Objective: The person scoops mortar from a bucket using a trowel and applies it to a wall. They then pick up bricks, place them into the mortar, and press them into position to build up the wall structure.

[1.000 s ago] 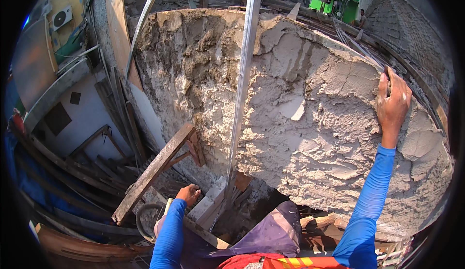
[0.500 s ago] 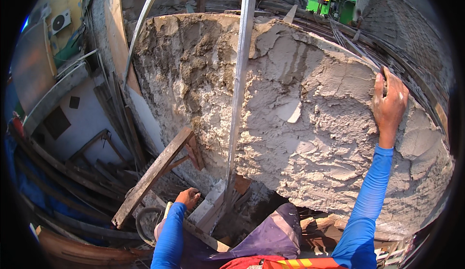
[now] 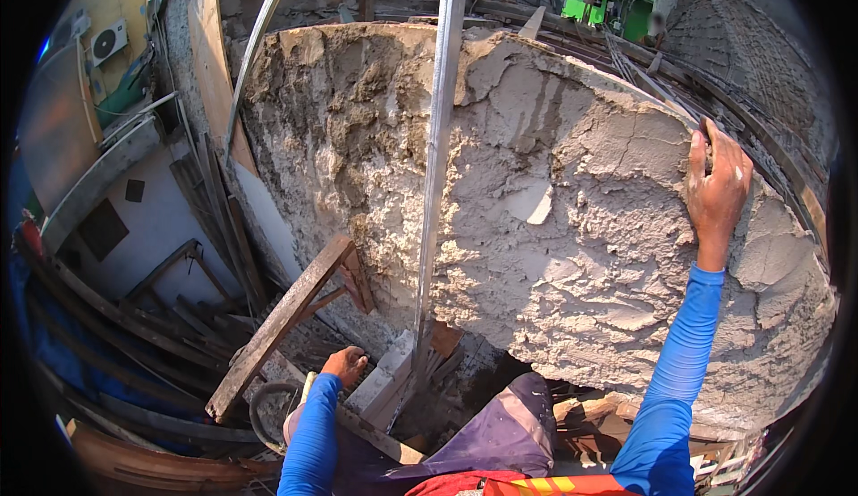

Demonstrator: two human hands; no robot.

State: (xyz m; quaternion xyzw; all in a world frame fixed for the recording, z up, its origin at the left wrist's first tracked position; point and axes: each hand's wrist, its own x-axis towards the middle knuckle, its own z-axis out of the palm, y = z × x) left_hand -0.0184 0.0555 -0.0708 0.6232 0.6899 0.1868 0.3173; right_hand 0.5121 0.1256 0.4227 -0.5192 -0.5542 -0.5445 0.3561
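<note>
Below the right fingers [image 3: 728, 150] the plastered wall [image 3: 590, 255] was rough and matt (cracked in places), while the metal strip [image 3: 438, 147] left of them looked glossy.

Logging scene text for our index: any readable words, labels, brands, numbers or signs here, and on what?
None readable.
Air-conditioner unit: too small to tell if it bears a label.
Red-and-yellow shirt: cut off by the lower edge; can't tell if the yellow marks are lettering.
Rough wall, metal bar: no lettering made out.
</note>
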